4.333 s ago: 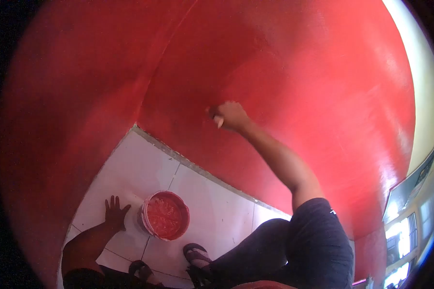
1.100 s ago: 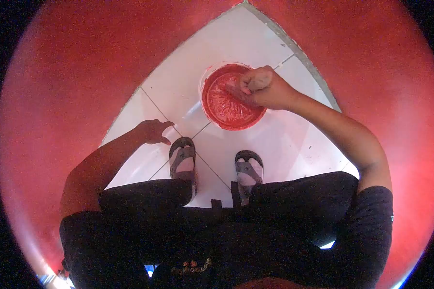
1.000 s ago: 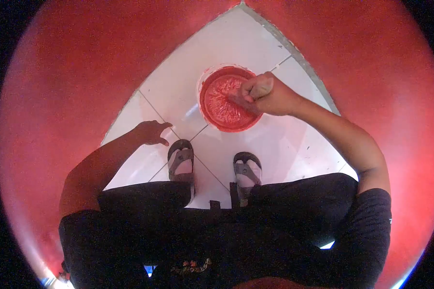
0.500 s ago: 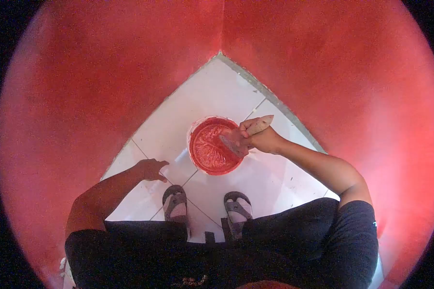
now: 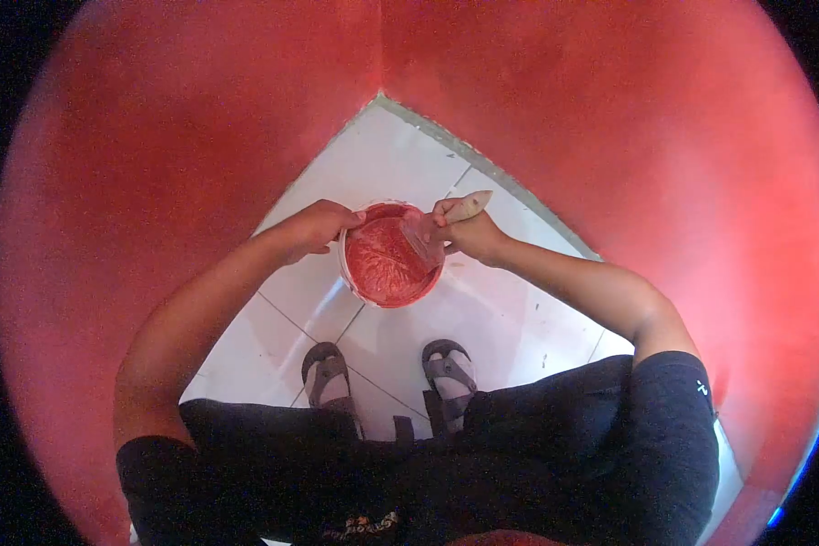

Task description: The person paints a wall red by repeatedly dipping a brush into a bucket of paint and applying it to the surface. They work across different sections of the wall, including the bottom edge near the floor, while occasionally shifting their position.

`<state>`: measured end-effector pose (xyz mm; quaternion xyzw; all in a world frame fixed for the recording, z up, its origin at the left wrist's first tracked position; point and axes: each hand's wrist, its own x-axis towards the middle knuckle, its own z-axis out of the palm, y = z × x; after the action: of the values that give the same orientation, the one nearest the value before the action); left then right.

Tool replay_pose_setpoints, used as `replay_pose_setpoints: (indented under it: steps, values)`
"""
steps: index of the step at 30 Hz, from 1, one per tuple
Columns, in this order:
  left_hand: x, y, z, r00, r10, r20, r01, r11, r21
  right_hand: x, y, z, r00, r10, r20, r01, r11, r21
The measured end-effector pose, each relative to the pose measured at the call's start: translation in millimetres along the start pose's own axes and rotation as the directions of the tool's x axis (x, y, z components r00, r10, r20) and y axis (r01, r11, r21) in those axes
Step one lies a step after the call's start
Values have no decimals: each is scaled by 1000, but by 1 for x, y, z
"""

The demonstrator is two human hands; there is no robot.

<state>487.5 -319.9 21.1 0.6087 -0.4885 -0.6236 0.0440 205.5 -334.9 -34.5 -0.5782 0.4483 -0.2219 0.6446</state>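
A round bucket (image 5: 348, 278) of red paint (image 5: 384, 264) stands on the floor in front of my feet. My left hand (image 5: 323, 226) grips its left rim, thumb over the edge and fingers on the outside. On the opposite side, my right hand (image 5: 475, 237) is closed around a paintbrush (image 5: 470, 206) with a pale handle pointing up and to the right. The brush head, coated in red, is at the right inner edge of the bucket, over the paint. Streaks and ridges mark the paint's surface.
Red walls (image 5: 246, 109) meet in a corner ahead, with a grey strip (image 5: 519, 193) along the foot of the right one. White floor tiles (image 5: 500, 318) lie between them. My sandalled feet (image 5: 326, 375) are just behind the bucket.
My left hand has moved up and right from beside the bucket and taken hold of its rim. My right hand has shifted slightly up and left with the brush, still at the bucket.
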Motion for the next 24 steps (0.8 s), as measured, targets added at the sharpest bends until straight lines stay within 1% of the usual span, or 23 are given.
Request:
replay_pose_setpoints:
  steps: [2, 3, 4, 5, 6, 8, 9, 10, 11, 12, 13, 14, 15, 16, 17, 18, 19, 20, 21, 22, 24]
  values:
    - [8, 7, -3, 999, 38, 24, -37, 999, -24, -3, 0, 5, 996, 33, -85, -22, 992, 122]
    - [13, 14, -4, 996, 62, 69, -58, 997, -57, -4, 1, 7, 994, 35, -103, -25, 994, 103]
    - [17, 19, -5, 990, 86, 113, -76, 993, -86, -4, -1, 10, 984, 59, -168, -45, 996, 83]
    - [23, 24, 3, 991, 102, 84, -94, 991, -95, -5, -3, 12, 971, 77, -228, -63, 996, 69]
    - [26, 27, 5, 990, 114, 89, -106, 990, -93, -5, -5, 11, 968, 73, -239, -60, 996, 62]
    - [25, 33, 11, 983, 173, 53, -171, 984, -43, -9, -17, 17, 959, 31, -283, 5, 992, 125]
    - [25, 33, 11, 982, 178, 66, -175, 983, -47, -12, -21, 15, 956, 44, -291, -12, 994, 112]
    - [13, 39, 9, 977, 194, 92, -184, 977, -106, -13, -20, 17, 950, 56, -307, -23, 994, 109]
    - [5, 44, 7, 972, 204, 119, -185, 971, -153, -12, -18, 22, 930, 60, -362, 0, 987, 163]
    - [8, 51, 7, 971, 195, 136, -175, 974, -144, -9, -17, 22, 910, 68, -409, 26, 975, 220]
    - [7, 53, 4, 970, 230, 79, -224, 971, -80, -5, -16, 25, 897, 66, -437, 5, 987, 161]
    - [7, 46, 2, 963, 271, 16, -270, 963, -21, -5, -15, 31, 900, 67, -432, 0, 988, 154]
    - [17, 36, 2, 948, 318, 11, -316, 946, -69, -6, -10, 35, 909, 45, -414, 38, 981, 191]
    - [7, 30, 9, 939, 341, -50, -342, 939, -28, -7, 0, 41, 921, 16, -388, 77, 971, 224]
    - [30, 20, 11, 925, 378, -48, -381, 917, -117, -9, 4, 46, 911, 37, -412, 114, 935, 336]
    - [27, 18, 7, 892, 451, -17, -451, 892, 9, -10, 6, 54, 905, 39, -423, 109, 941, 319]
    - [25, 22, 3, 909, 416, -34, -410, 904, 119, -13, 11, 60, 899, 64, -433, 99, 934, 344]
    - [-2, 28, 1, 903, 424, -68, -396, 883, 252, -13, 11, 63, 895, 81, -438, 89, 931, 355]
    - [-7, 28, -2, 879, 469, -86, -437, 865, 249, -11, 6, 68, 908, 81, -412, 67, 941, 333]
    - [-13, 23, -5, 874, 472, -116, -439, 869, 227, -15, 7, 76, 870, 69, -488, 133, 920, 368]
    - [-25, 11, 0, 820, 572, -35, -538, 790, 294, -21, 13, 86, 788, 54, -613, 271, 864, 424]
